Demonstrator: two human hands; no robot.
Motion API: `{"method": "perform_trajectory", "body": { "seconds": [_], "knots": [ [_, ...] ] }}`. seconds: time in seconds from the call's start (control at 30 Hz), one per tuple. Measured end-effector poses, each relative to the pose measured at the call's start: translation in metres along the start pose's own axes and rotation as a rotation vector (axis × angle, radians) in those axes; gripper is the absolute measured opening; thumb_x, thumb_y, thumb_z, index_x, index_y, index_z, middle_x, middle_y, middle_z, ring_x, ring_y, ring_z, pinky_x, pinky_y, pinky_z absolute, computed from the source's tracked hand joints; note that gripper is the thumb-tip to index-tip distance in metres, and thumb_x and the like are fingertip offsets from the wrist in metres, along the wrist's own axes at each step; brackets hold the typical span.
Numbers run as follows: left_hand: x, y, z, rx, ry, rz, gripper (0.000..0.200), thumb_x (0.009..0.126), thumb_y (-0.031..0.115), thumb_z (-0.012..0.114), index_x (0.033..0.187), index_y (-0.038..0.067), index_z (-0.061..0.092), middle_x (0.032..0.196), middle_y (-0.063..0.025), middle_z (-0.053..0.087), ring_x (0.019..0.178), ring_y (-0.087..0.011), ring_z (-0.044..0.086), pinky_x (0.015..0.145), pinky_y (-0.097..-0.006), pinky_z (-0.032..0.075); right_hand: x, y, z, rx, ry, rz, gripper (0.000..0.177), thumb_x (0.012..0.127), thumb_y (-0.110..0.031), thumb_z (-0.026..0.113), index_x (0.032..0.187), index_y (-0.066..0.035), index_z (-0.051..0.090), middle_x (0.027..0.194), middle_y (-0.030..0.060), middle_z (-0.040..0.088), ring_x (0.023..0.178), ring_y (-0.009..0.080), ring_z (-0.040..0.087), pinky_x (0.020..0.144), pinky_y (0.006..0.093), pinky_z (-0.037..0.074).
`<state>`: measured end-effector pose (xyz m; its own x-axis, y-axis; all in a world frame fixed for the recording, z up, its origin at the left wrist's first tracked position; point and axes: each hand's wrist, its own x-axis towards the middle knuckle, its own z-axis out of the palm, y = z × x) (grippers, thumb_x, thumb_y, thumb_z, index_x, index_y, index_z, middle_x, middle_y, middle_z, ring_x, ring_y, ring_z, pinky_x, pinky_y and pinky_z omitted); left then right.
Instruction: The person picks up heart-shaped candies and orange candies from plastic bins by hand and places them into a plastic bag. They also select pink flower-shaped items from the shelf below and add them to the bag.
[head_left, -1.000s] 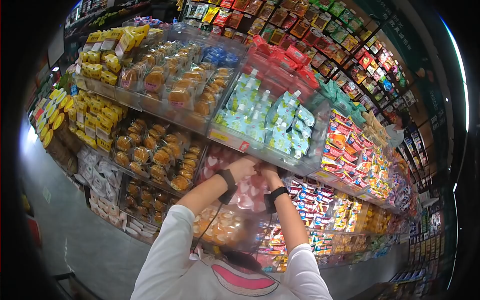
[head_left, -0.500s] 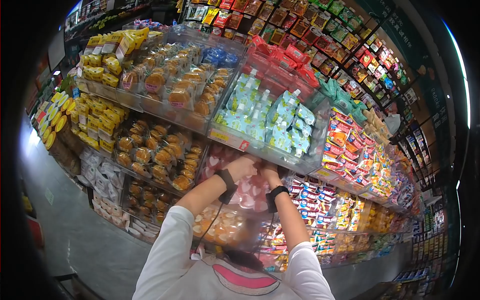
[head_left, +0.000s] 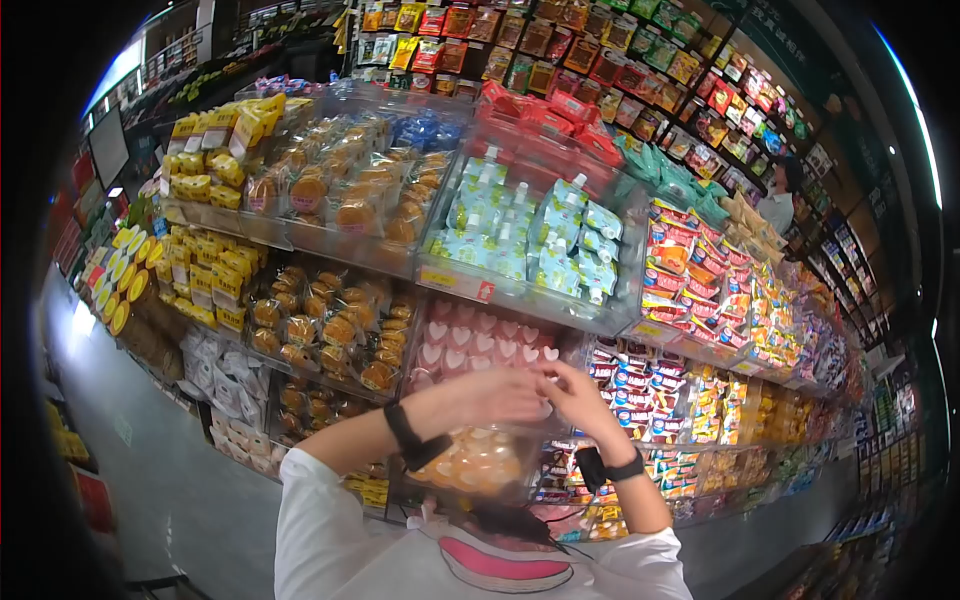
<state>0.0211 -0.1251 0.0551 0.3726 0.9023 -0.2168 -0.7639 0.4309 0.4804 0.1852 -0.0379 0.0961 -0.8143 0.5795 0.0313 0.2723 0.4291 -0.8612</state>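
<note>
In front of the middle shelf bins, my left hand (head_left: 492,397) reaches across to the right, its back towards me and its fingers together. My right hand (head_left: 582,397) meets it fingertip to fingertip, the fingers bent in a pinch. A small pale bit shows between the two hands; I cannot tell what it is. Directly behind them is the bin of pink heart-shaped cups (head_left: 482,342), with rows of white hearts showing. Under my left hand lies a bin of orange and white heart pieces (head_left: 478,462). Black bands circle both wrists.
Above sits a clear bin of light-blue spouted pouches (head_left: 515,225). Wrapped round cakes (head_left: 325,315) and yellow packets (head_left: 205,270) fill bins to the left. Red snack packs (head_left: 690,270) and small wrapped bars (head_left: 635,390) are to the right. Grey floor (head_left: 170,450) shows at the left.
Both hands have come out of the pink heart bin, down and towards me, and now meet in front of it. The bin's contents show more fully.
</note>
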Motion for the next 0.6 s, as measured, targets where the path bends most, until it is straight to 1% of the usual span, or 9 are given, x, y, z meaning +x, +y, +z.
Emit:
{"method": "perform_trajectory", "body": {
  "seconds": [0.03, 0.13, 0.17, 0.23, 0.27, 0.37, 0.5, 0.53, 0.6],
  "knots": [
    [-0.014, -0.012, 0.015, 0.028, -0.002, -0.046, 0.03, 0.088, 0.017, 0.054, 0.112, 0.0, 0.048, 0.113, -0.0143, 0.054, 0.107, -0.025, 0.054, 0.092, -0.0346, 0.046, -0.021, -0.017, -0.009, 0.038, -0.073, 0.068, 0.028, 0.087, -0.012, 0.054, 0.113, -0.002, 0.056, 0.106, 0.0097, 0.062, 0.091, 0.0167, 0.061, 0.076, 0.0288, 0.049],
    [-0.042, -0.04, 0.043, 0.144, -0.219, -0.184, 0.039, 0.09, 0.019, 0.051, 0.123, -0.001, 0.042, 0.122, -0.0172, 0.048, 0.115, -0.0265, 0.049, 0.097, -0.0351, 0.042, -0.083, -0.021, -0.034, 0.099, -0.126, 0.088, 0.028, 0.086, -0.01, 0.057, 0.113, -0.002, 0.056, 0.108, 0.0098, 0.061, 0.093, 0.0162, 0.059, 0.078, 0.0284, 0.048],
    [-0.043, -0.05, 0.04, 0.151, -0.267, -0.248, 0.039, 0.092, 0.018, 0.048, 0.124, -0.002, 0.041, 0.123, -0.0174, 0.048, 0.115, -0.0256, 0.049, 0.098, -0.0353, 0.041, -0.107, -0.023, -0.047, 0.044, -0.118, 0.182, 0.028, 0.086, -0.01, 0.057, 0.113, -0.002, 0.055, 0.11, 0.0102, 0.059, 0.093, 0.0148, 0.058, 0.078, 0.0284, 0.048],
    [-0.044, -0.064, 0.033, 0.161, -0.367, -0.375, 0.037, 0.094, 0.015, 0.043, 0.126, -0.004, 0.039, 0.126, -0.0178, 0.048, 0.115, -0.0236, 0.049, 0.101, -0.0355, 0.038, -0.157, -0.011, -0.065, 0.195, 0.099, 0.229, 0.028, 0.087, -0.009, 0.057, 0.114, -0.003, 0.055, 0.108, 0.0072, 0.06, 0.092, 0.0122, 0.057, 0.077, 0.0263, 0.047],
    [-0.045, -0.069, 0.036, 0.223, -0.316, -0.408, 0.037, 0.095, 0.015, 0.04, 0.127, -0.004, 0.038, 0.125, -0.018, 0.047, 0.116, -0.0235, 0.048, 0.101, -0.0348, 0.038, -0.18, -0.008, -0.07, 0.268, 0.273, 0.297, 0.028, 0.087, -0.007, 0.057, 0.114, -0.001, 0.054, 0.107, 0.006, 0.06, 0.091, 0.0109, 0.057, 0.077, 0.025, 0.046],
    [-0.041, -0.097, 0.03, 0.412, -0.328, -0.199, 0.036, 0.095, 0.015, 0.04, 0.125, -0.004, 0.04, 0.125, -0.0169, 0.047, 0.116, -0.0234, 0.048, 0.1, -0.0346, 0.038, -0.248, 0.042, -0.078, 0.345, 0.697, 0.347, 0.026, 0.087, -0.009, 0.057, 0.111, 0.0, 0.054, 0.096, 0.0047, 0.059, 0.082, 0.0111, 0.056, 0.076, 0.0251, 0.047],
    [-0.023, -0.129, 0.012, 0.593, -0.167, -0.289, 0.029, 0.093, 0.012, 0.045, 0.12, 0.001, 0.047, 0.121, -0.0093, 0.049, 0.111, -0.0166, 0.05, 0.095, -0.0272, 0.04, -0.323, 0.097, -0.068, 0.377, 0.824, 0.611, 0.026, 0.088, -0.015, 0.057, 0.11, -0.001, 0.055, 0.095, 0.005, 0.059, 0.079, 0.0115, 0.055, 0.072, 0.026, 0.048],
    [-0.021, -0.136, 0.014, 0.492, -0.165, -0.209, 0.028, 0.092, 0.015, 0.048, 0.118, 0.005, 0.05, 0.111, -0.0039, 0.054, 0.097, -0.0099, 0.053, 0.081, -0.0219, 0.044, -0.336, 0.11, -0.063, 0.419, 0.811, 0.659, 0.027, 0.088, -0.016, 0.057, 0.11, -0.002, 0.055, 0.095, 0.0052, 0.059, 0.079, 0.0118, 0.055, 0.071, 0.026, 0.048],
    [-0.01, -0.143, 0.009, 0.683, -0.019, -0.273, 0.027, 0.091, 0.018, 0.05, 0.116, 0.008, 0.051, 0.104, -0.0016, 0.056, 0.087, -0.0075, 0.053, 0.071, -0.0207, 0.044, -0.355, 0.138, -0.055, 0.388, 0.719, 0.779, 0.031, 0.087, -0.021, 0.058, 0.112, -0.003, 0.055, 0.096, 0.0068, 0.059, 0.076, 0.0124, 0.055, 0.067, 0.0258, 0.047]
  ]
}}
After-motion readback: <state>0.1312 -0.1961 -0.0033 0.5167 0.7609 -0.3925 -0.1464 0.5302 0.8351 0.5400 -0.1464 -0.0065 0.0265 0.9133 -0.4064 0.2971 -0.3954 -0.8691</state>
